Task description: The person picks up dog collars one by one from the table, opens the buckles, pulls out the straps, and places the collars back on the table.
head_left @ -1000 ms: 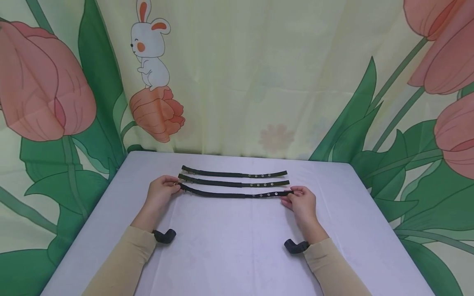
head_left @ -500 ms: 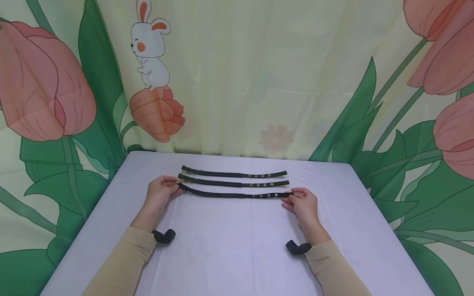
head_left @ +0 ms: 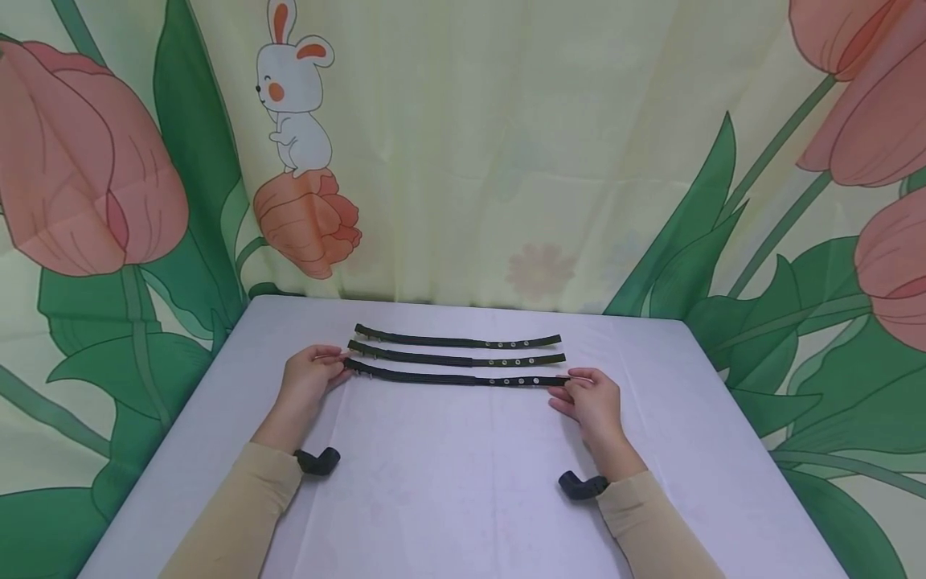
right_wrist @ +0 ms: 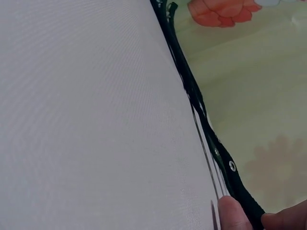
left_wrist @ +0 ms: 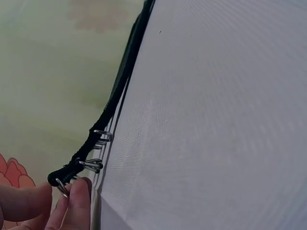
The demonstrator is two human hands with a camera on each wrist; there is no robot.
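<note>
A black dog collar with metal eyelets and rings lies stretched left to right across the near side of a row of three. My left hand pinches its ringed end; in the left wrist view a metal ring sits between thumb and fingers. At the eyelet end, my right hand pinches the tip between thumb and finger, and the right wrist view shows an eyelet just above the fingertips. Behind it lie the middle dog collar and the far dog collar, roughly parallel, untouched by either hand.
All three collars lie toward the back of a table with a white cloth. Right behind the table's far edge hangs a curtain printed with tulips and a rabbit. Black curved pieces stick out at both wrists.
My left hand has shifted slightly left, and the near collar has slid a little left with it. My right hand moved slightly right earlier, then stayed. The other two collars have not moved.
</note>
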